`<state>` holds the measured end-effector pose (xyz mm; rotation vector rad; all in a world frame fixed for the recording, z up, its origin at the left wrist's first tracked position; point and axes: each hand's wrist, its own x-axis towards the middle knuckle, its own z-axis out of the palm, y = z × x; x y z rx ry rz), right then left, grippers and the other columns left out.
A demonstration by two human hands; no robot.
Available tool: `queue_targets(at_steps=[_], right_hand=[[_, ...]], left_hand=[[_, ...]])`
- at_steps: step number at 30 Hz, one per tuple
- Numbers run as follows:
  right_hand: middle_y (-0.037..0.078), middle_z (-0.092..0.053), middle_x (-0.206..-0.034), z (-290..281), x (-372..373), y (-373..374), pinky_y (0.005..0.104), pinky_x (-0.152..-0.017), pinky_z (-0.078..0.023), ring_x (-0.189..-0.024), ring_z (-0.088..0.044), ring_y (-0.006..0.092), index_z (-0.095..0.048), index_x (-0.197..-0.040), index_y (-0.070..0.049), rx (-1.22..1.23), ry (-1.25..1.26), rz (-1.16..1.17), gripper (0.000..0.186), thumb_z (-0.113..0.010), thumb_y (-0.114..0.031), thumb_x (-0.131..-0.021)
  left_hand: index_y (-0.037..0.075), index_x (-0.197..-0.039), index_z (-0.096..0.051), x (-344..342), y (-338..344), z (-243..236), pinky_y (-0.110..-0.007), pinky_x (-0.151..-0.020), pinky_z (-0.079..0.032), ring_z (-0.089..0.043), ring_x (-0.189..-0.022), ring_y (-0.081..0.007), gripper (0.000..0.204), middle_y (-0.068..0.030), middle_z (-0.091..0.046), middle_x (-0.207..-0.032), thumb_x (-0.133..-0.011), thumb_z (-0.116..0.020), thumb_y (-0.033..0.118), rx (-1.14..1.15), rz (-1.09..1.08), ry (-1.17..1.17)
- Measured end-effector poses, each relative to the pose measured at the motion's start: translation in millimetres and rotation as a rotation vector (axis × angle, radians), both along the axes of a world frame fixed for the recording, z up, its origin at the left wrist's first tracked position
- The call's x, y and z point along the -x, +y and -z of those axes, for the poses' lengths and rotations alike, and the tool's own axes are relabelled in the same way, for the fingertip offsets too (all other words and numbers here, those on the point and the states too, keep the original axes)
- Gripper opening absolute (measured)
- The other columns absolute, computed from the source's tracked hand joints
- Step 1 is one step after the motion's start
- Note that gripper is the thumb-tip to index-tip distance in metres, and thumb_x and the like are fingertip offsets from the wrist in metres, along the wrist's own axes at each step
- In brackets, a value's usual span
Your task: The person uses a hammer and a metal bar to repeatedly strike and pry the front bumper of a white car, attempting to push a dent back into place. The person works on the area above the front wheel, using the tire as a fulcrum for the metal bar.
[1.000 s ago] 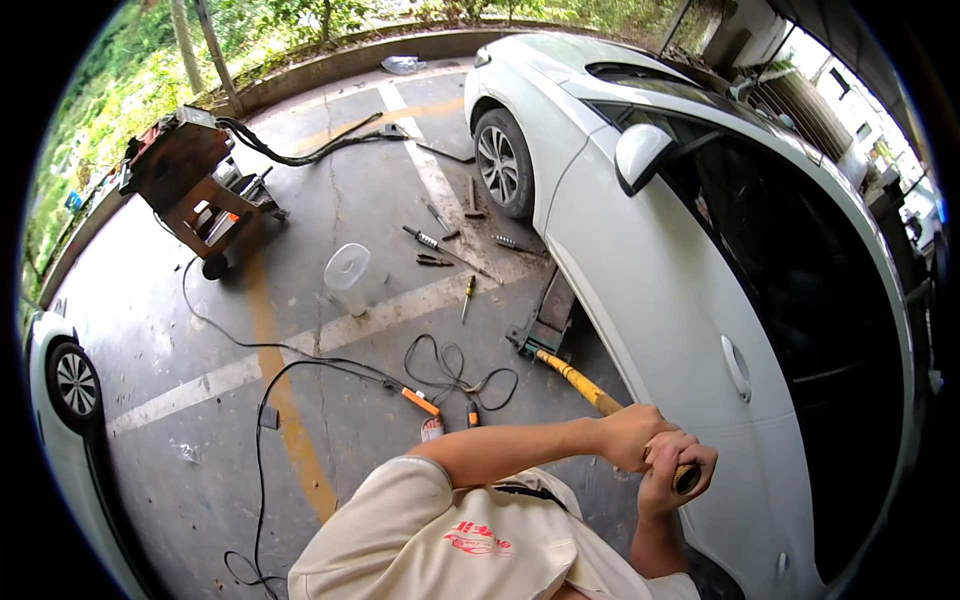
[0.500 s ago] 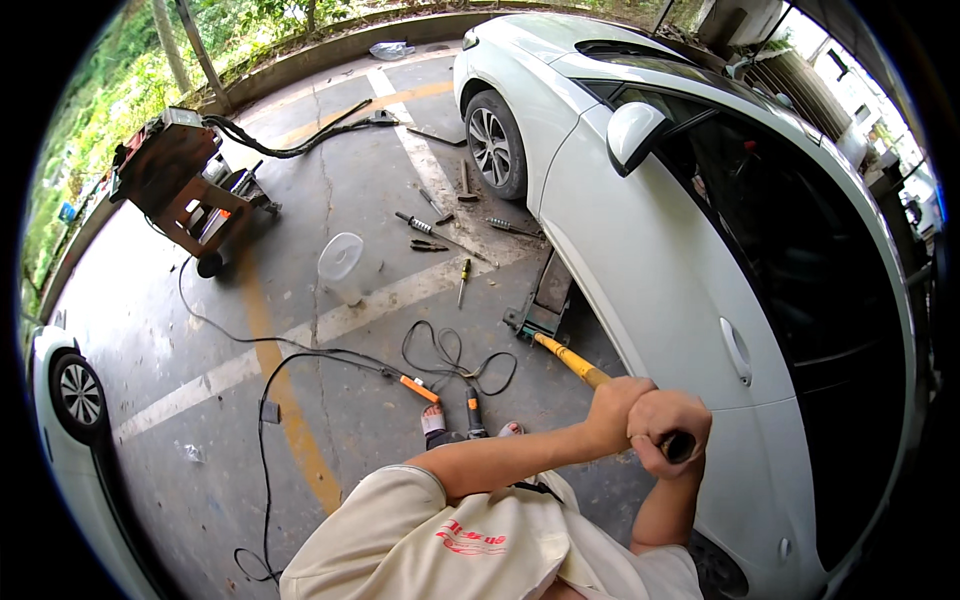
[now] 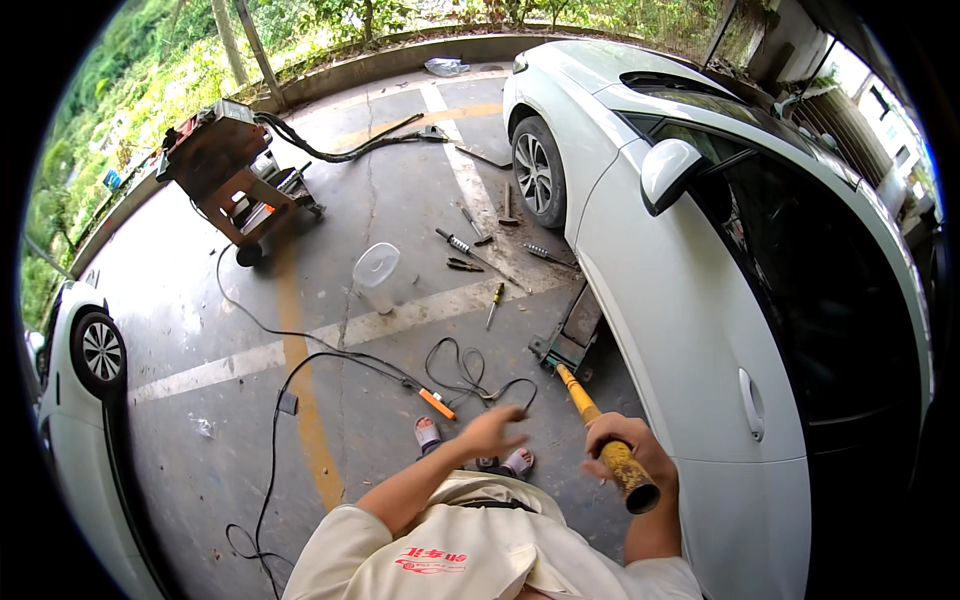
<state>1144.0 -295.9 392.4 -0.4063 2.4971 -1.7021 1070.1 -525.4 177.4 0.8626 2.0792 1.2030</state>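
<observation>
My right hand (image 3: 630,443) is wrapped round a worn yellow jack handle (image 3: 577,393), near its hollow dark end. The handle slopes down and away to a floor jack (image 3: 578,335), partly hidden beneath the white car's (image 3: 690,330) side. Off to the left, my left hand (image 3: 490,432) is in the air, holding nothing, its fingers apart. Below and just beyond it on the floor are an orange power strip (image 3: 437,404) and a loop of black cable (image 3: 465,370). My feet in sandals show under my arms.
Ahead lie a yellow screwdriver (image 3: 496,305), pliers (image 3: 464,265), a hammer (image 3: 508,205) and a spring-fitted rod (image 3: 480,258). A clear plastic tub (image 3: 376,268) stands left of them. Further left is a rusty wheeled machine (image 3: 225,170) with thick cables; another car (image 3: 85,420) stands at far left.
My left hand has let go of the jack handle and moved left, opening. My right hand stays on the handle, which has shifted slightly in view. The view has turned a little.
</observation>
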Motion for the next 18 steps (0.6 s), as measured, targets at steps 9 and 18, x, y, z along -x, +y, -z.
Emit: queue_targets(at_steps=[9, 18], right_hand=[[0.01, -0.056, -0.107, 158.5, -40.5, -52.8, 0.0343, -0.097, -0.04, -0.104, -0.054, 0.0204, -0.051, -0.103, 0.0, 0.082, 0.386, 1.291, 0.014, -0.057, -0.005, -0.091], [0.009, -0.059, -0.096, 187.6, 9.4, -77.4, 0.0319, -0.084, -0.046, -0.092, -0.058, 0.0201, -0.057, -0.099, 0.0, 0.106, 0.291, 2.006, 0.027, -0.064, -0.025, -0.091]], left_hand=[[0.0, -0.096, -0.07, -52.7, -383.9, 222.8, -0.037, -0.074, -0.054, -0.069, -0.082, -0.0248, 0.036, -0.0178, -0.07, -0.092, -0.084, -0.063, 0.033, 0.875, -1.037, -0.858], [-0.001, -0.073, -0.07, 162.1, -440.3, 240.5, -0.036, -0.07, -0.053, -0.068, -0.07, -0.0241, 0.033, -0.0152, -0.068, -0.071, -0.079, -0.064, 0.031, 0.667, -0.726, -0.454]])
